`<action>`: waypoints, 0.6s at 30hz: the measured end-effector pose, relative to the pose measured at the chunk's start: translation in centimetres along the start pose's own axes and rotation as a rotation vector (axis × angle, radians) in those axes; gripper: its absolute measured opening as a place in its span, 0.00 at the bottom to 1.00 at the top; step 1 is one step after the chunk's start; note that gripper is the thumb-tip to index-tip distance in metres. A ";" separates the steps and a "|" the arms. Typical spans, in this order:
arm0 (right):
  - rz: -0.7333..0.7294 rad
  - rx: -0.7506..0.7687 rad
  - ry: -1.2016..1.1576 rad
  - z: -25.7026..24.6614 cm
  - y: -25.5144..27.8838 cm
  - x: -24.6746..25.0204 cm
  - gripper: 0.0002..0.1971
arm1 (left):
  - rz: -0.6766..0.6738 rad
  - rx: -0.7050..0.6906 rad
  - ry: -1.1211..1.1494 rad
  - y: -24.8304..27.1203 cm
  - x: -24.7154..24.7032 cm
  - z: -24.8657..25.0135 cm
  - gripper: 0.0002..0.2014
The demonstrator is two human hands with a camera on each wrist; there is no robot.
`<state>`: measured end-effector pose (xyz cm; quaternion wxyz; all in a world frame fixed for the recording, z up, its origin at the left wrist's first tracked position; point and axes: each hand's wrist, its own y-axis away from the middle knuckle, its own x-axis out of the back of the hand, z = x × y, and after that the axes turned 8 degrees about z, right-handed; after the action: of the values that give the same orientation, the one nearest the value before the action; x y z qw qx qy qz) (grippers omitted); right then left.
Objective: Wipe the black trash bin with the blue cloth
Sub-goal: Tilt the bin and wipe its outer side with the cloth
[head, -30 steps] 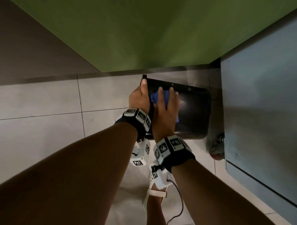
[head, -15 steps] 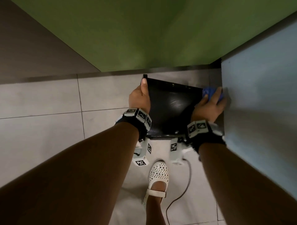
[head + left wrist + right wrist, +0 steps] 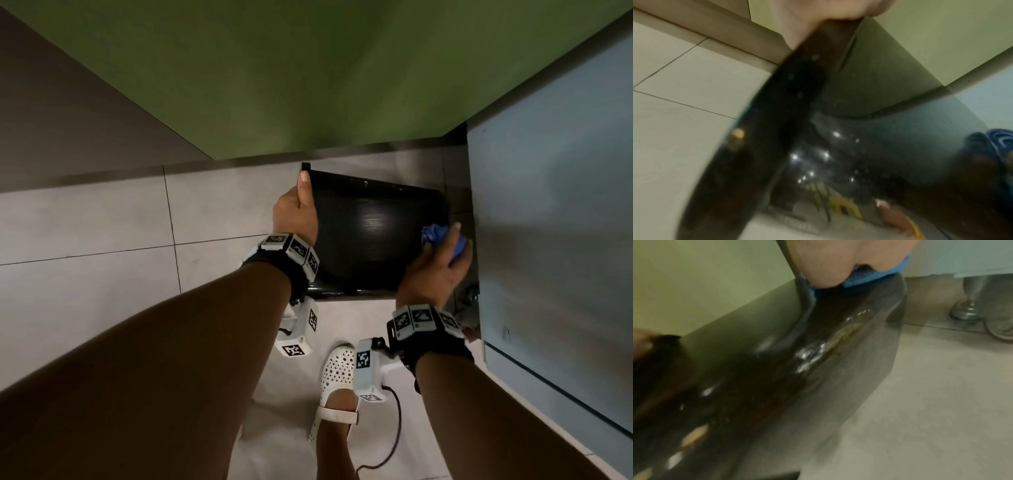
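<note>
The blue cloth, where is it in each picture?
Head: blue cloth at the right, under the right hand, on the black trash bin's right edge.
Left wrist: far right edge.
Right wrist: top middle.
Shared landmark: the green wall.

We see only part of the blue cloth [image 3: 442, 238], most of it covered by the right hand [image 3: 433, 270] at the black trash bin's [image 3: 370, 233] right edge. The left hand's [image 3: 296, 214] fingers are hidden behind the bin's left edge. Both wrist views are blurred, each hand cut off at the top. A caster [image 3: 966, 311] under the grey cabinet [image 3: 555, 219] is smeared.
</note>
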<state>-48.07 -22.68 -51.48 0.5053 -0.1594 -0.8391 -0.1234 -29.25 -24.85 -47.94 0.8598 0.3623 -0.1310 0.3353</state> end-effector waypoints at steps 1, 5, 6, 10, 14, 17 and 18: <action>0.005 -0.018 -0.006 0.2 -0.1 0.0 0.27 | -0.014 0.030 0.014 0.1 0.1 0.2 0.28; 0.009 -0.001 -0.002 0.5 0.4 -0.3 0.27 | -0.196 0.356 0.210 -1.0 1.0 2.3 0.19; 0.019 0.013 -0.007 0.6 0.4 -0.2 0.27 | -0.238 0.443 0.296 -1.8 1.3 2.9 0.18; 0.022 0.060 -0.028 1.2 0.9 0.1 0.26 | -0.239 0.487 0.017 -3.0 2.3 5.2 0.18; 0.018 0.086 -0.052 1.4 1.4 0.7 0.25 | -0.269 0.280 -0.260 -3.0 2.0 4.9 0.24; 0.015 -0.014 -0.073 2.1 1.8 1.5 0.25 | -0.292 0.263 -0.320 -1.6 2.2 5.1 0.23; 0.009 -0.058 -0.092 2.1 2.3 1.8 0.25 | -0.293 0.271 -0.332 -1.3 2.2 5.1 0.24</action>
<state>-49.64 -19.51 -50.79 0.4621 -0.1833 -0.8567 -0.1378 -26.68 -28.09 -44.02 0.8094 0.5394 -0.1703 0.1576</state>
